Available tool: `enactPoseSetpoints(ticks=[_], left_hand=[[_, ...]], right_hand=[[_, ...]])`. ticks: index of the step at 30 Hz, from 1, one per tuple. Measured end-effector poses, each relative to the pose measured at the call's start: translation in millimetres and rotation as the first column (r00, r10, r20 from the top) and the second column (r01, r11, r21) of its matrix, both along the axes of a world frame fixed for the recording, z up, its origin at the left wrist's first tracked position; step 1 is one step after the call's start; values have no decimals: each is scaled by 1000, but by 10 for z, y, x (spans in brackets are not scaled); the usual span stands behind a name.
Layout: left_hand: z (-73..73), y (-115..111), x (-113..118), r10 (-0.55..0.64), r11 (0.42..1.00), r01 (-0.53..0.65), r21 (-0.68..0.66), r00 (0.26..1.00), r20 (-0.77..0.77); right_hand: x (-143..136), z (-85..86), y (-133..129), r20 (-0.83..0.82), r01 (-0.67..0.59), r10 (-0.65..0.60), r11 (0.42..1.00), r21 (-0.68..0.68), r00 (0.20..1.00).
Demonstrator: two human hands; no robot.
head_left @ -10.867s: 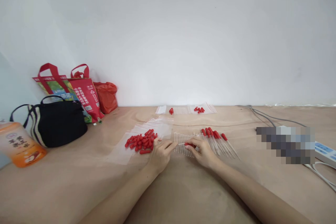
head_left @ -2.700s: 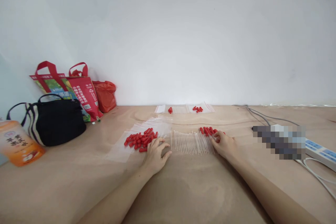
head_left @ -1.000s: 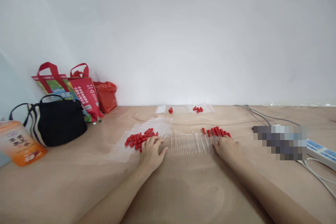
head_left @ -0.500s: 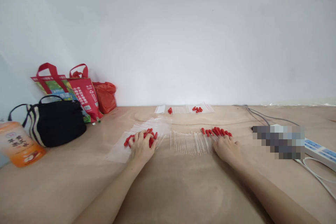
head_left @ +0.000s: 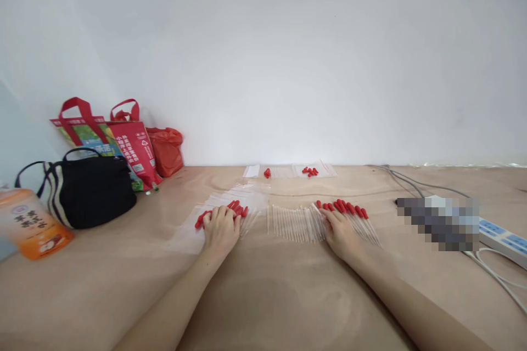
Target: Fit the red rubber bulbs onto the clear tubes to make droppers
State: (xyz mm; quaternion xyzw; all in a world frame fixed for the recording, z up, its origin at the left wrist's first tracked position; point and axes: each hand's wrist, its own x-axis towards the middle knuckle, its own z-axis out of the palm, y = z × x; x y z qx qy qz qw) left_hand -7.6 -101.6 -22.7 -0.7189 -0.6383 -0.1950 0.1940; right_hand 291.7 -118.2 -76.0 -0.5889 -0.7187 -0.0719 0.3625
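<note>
My left hand [head_left: 221, 229] rests palm down with curled fingers on a pile of red rubber bulbs [head_left: 239, 209] lying on clear plastic bags [head_left: 185, 235]. The fingertips are hidden among the bulbs, so what they hold cannot be seen. Beside that hand a few thin clear tubes [head_left: 249, 225] lie slanted. A row of thin clear tubes [head_left: 292, 224] spreads across the middle. At its right end my right hand [head_left: 342, 235] has its thumb and fingers closed around a thin tube. Droppers with red bulbs [head_left: 349, 208] lie fanned out behind and right of this hand.
Near the wall lies a clear bag [head_left: 284, 171] with more tubes and red bulbs. Shopping bags [head_left: 134, 148], a black bag [head_left: 94, 192] and an orange-labelled container [head_left: 35, 225] stand at the left. A power strip [head_left: 504, 241], cables and a blurred-out object [head_left: 438, 225] occupy the right.
My right hand has moved left from the fanned droppers to the right end of the tube row, uncovering the droppers' stems. My left hand has shifted slightly on the bulb pile.
</note>
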Motion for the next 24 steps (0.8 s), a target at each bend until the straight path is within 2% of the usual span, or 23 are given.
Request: enactPoseSetpoints(ticks=[3,5,6,8,11,13,14,16,19,24], left_hand=[[44,-8,7,-23,999,21,28,996,87],[48,-19,33,-113,993,105,46,962,247],[33,-28,57,-178,984,173,44,917,357],[-33,-57,129,-280,939,343,10,748,602],[-174,-119,276,-224,827,558,-69,439,870],[-247,-159,367,-160,765,638,-87,320,934],[-269,-175,401,-140,744,662,-93,290,947],[-290,-195,441,-122,708,696,-118,285,951],[-290,-202,448,-148,671,727,-144,321,935],[-287,-216,438,-265,660,744,-104,360,895]], right_hand=[[-97,47,-71,29,-75,76,997,-23,997],[-146,101,-123,25,-134,135,990,-41,991],[-166,127,-148,14,-159,160,986,-43,987],[-205,167,-192,-9,-201,200,979,-33,980],[-273,186,-242,-30,-268,267,963,-33,963],[-324,181,-266,-38,-316,315,947,-56,948],[-350,176,-276,-40,-333,331,940,-70,943],[-397,168,-291,-39,-345,343,935,-83,939],[-451,172,-304,-40,-348,346,934,-84,937],[-523,209,-323,-33,-373,372,923,-94,928]])
